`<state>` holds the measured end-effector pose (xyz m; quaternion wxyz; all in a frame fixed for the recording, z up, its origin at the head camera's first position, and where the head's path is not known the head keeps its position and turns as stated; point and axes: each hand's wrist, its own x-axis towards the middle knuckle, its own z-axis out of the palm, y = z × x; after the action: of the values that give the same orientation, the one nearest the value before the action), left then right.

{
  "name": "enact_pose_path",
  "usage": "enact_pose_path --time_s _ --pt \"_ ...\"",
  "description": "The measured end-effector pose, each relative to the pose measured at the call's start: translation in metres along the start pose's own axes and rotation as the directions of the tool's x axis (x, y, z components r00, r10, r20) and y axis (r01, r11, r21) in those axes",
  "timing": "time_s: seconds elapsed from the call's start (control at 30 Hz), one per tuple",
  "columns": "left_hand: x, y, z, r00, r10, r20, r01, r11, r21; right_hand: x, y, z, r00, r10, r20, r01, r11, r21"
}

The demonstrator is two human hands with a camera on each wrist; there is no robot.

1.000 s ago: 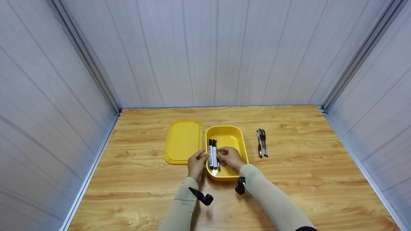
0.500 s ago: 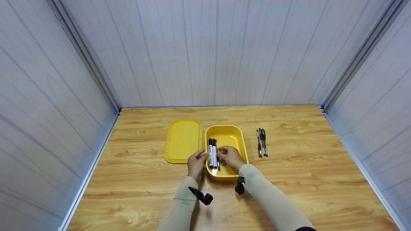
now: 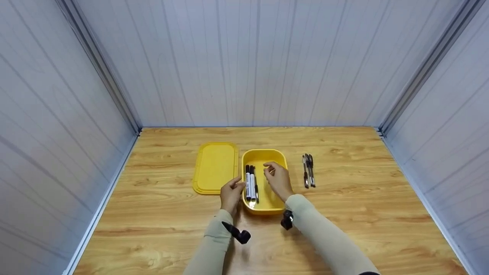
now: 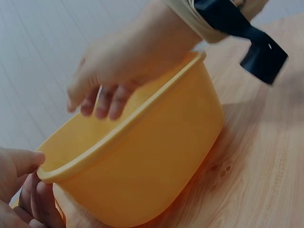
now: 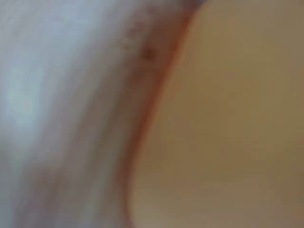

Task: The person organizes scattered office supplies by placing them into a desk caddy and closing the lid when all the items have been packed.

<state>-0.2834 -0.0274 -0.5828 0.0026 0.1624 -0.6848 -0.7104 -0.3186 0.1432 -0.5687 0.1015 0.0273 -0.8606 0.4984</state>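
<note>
A deep yellow plastic box (image 3: pixel 263 211) stands on the wood-grain table. My left hand (image 3: pixel 231 195) pinches its left rim; in the left wrist view the thumb lies over the edge and the fingers (image 4: pixel 46 202) are outside the wall. Two white markers with black caps (image 3: pixel 250 187) lie side by side along the box's left inner wall. A slim black pen (image 3: pixel 256 191) rests just right of them. Over the box's right half hovers my right hand (image 3: pixel 279 181), fingers loosely bent and holding nothing. The right wrist view is a close blur.
The yellow lid (image 3: pixel 216 168) lies flat on the table left of the box. Several black-and-clear pens (image 3: pixel 311 173) lie to its right. Pale panels (image 3: pixel 252 65) wall in the table's back and sides.
My right hand has let go of the slim pen beside the markers and risen up and to the right. The left hand keeps its place at the rim.
</note>
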Motion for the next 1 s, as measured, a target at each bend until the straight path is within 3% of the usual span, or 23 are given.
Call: enact_pose_path --time_s 0.2,0.37,0.5,0.7,0.87,1.0 --pt "0.001 -0.003 0.001 1.000 0.002 0.000 -0.002 1.000 -0.005 0.014 0.010 -0.037 0.994 0.007 -0.113 -0.013 0.999 -0.053" --pt "0.000 -0.004 0.002 1.000 0.012 -0.005 -0.012 1.000 -0.015 0.025 0.040 -0.073 0.980 0.103 -0.170 -0.125 0.985 -0.122" --pt "0.000 -0.003 0.002 1.000 0.004 -0.008 -0.004 1.000 -0.014 0.026 0.066 -0.091 0.965 0.172 -0.197 -0.211 0.958 -0.193" --pt "0.001 -0.002 0.003 1.000 -0.005 0.000 0.005 1.000 -0.010 0.024 0.079 -0.097 0.959 0.231 -0.167 -0.269 0.927 -0.262" --pt "0.000 -0.003 0.003 1.000 0.008 0.015 -0.008 1.000 -0.003 0.020 0.079 -0.094 0.971 0.220 -0.092 -0.239 0.905 -0.352" --pt "-0.002 -0.003 0.003 1.000 0.010 0.018 -0.010 1.000 0.002 0.017 0.081 -0.092 0.980 0.186 -0.076 -0.201 0.895 -0.399"
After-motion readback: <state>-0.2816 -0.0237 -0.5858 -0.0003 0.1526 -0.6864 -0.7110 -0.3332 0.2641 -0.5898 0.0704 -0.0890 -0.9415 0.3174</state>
